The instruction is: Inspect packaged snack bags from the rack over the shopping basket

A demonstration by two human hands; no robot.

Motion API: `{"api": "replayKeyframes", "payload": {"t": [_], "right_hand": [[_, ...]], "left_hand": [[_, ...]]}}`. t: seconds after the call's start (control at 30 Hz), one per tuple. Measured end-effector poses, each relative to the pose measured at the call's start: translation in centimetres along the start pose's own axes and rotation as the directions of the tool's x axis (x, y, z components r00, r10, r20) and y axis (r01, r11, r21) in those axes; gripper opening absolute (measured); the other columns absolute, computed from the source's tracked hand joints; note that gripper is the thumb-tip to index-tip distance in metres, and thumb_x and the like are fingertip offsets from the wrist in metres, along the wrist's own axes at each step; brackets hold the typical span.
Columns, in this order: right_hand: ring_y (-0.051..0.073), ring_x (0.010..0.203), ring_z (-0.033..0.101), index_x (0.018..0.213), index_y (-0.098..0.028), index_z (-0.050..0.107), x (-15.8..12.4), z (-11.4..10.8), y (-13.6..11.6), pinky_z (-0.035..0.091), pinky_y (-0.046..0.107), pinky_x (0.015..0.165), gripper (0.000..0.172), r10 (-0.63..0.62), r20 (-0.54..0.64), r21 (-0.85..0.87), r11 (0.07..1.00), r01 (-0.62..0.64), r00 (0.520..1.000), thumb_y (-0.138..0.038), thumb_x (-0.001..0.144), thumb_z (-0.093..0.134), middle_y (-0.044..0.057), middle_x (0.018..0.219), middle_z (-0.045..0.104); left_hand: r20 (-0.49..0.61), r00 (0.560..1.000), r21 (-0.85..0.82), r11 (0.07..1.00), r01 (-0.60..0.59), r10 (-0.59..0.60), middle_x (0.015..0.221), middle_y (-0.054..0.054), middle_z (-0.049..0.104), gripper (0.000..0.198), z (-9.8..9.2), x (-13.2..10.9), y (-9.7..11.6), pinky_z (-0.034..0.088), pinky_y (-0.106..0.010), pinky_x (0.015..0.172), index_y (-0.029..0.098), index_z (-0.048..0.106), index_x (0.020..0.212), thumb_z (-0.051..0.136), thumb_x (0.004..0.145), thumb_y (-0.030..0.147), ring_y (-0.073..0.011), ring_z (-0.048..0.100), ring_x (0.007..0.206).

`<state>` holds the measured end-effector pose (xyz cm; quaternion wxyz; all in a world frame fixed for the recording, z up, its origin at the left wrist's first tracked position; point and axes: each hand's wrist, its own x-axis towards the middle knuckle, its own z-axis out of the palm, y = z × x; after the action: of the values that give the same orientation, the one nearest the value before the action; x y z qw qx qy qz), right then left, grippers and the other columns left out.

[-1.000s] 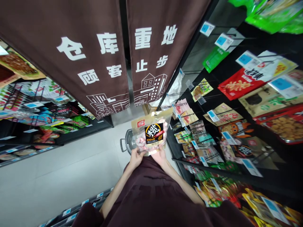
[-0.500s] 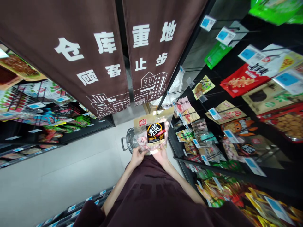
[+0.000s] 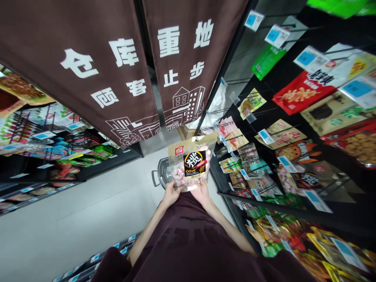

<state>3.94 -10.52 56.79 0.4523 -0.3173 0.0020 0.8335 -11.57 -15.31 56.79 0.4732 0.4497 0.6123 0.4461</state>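
Observation:
In front of my body is a bag of olives [image 3: 192, 162], upright, with a clear window, a beige top and a black label reading "Olive". Wrapped pinkish pieces show through the plastic. My left hand [image 3: 172, 193] grips its lower left corner, fingers closed on the edge. At the lower right, my right hand [image 3: 200, 192] holds the bottom edge with the thumb on the front. Below and behind the bag, a dark shopping basket [image 3: 163, 172] with a handle stands on the floor, partly hidden by the bag.
To the right, a black rack [image 3: 337, 219] carries hanging snack bags, among them a red bag [image 3: 302, 92] and a similar olive bag [image 3: 311, 180]. Snack shelves [image 3: 70, 149] line the left. Brown curtains [image 3: 117, 70] with white lettering hang ahead, beyond the pale tiled floor [image 3: 96, 199].
The bag and both hands stay nearly in place, with the bag a touch farther right in view. The surroundings have shifted slightly as my head moved.

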Motion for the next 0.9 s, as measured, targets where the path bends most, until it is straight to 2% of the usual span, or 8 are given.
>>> {"api": "replayKeyframes", "payload": {"t": [0.2, 0.47, 0.67, 0.8, 0.9], "right_hand": [[0.024, 0.098, 0.071, 0.089, -0.018, 0.071, -0.2, -0.4, 0.1, 0.054, 0.040, 0.099, 0.045, -0.003, 0.000, 0.014, 1.000, 0.003, 1.000, -0.040, 0.055, 0.090, 0.009, 0.102, 0.077], [0.023, 0.097, 0.071, 0.102, -0.020, 0.071, -0.5, -1.3, 0.0, 0.051, 0.044, 0.102, 0.050, -0.003, 0.001, -0.003, 1.000, 0.003, 1.000, -0.039, 0.060, 0.088, 0.006, 0.102, 0.077], [0.025, 0.096, 0.070, 0.094, -0.020, 0.073, -0.8, -1.9, -0.3, 0.053, 0.047, 0.099, 0.056, -0.027, -0.061, -0.042, 0.999, 0.024, 0.998, -0.046, 0.047, 0.093, 0.008, 0.102, 0.077], [0.022, 0.095, 0.069, 0.093, -0.025, 0.073, -1.0, -2.7, -0.6, 0.049, 0.044, 0.102, 0.048, -0.051, -0.072, -0.106, 0.993, 0.043, 0.996, -0.050, 0.054, 0.089, 0.003, 0.098, 0.076], [0.020, 0.094, 0.067, 0.096, -0.026, 0.073, -1.0, -3.5, -0.8, 0.049, 0.040, 0.098, 0.048, -0.092, -0.095, -0.158, 0.984, 0.076, 0.991, -0.054, 0.059, 0.085, 0.001, 0.098, 0.076]], "left_hand": [[0.001, 1.000, 0.010, 1.000, 0.008, -0.008, 0.095, -0.012, 0.077, 0.024, 0.1, -0.4, -0.7, 0.054, -0.034, 0.081, 0.012, 0.072, 0.091, 0.069, 0.077, 0.031, -0.0244, 0.071, 0.085], [0.029, 1.000, 0.005, 1.000, 0.012, -0.012, 0.102, -0.011, 0.076, 0.026, 0.4, -1.0, -1.2, 0.053, -0.035, 0.089, 0.013, 0.073, 0.098, 0.069, 0.079, 0.032, -0.0240, 0.071, 0.093], [0.054, 0.998, 0.005, 1.000, -0.009, 0.009, 0.098, -0.010, 0.076, 0.029, 1.1, -1.2, -0.7, 0.053, -0.030, 0.080, 0.011, 0.073, 0.101, 0.070, 0.081, 0.031, -0.0216, 0.070, 0.085], [0.063, 0.997, -0.008, 0.999, -0.039, 0.039, 0.098, -0.009, 0.076, 0.030, 1.3, -1.3, 0.1, 0.053, -0.029, 0.083, 0.011, 0.073, 0.102, 0.073, 0.079, 0.030, -0.0210, 0.069, 0.088], [0.104, 0.994, -0.022, 0.999, -0.034, 0.036, 0.095, -0.008, 0.076, 0.030, 1.4, -1.4, 0.8, 0.052, -0.026, 0.078, 0.010, 0.074, 0.101, 0.075, 0.077, 0.028, -0.0186, 0.067, 0.082]]}}
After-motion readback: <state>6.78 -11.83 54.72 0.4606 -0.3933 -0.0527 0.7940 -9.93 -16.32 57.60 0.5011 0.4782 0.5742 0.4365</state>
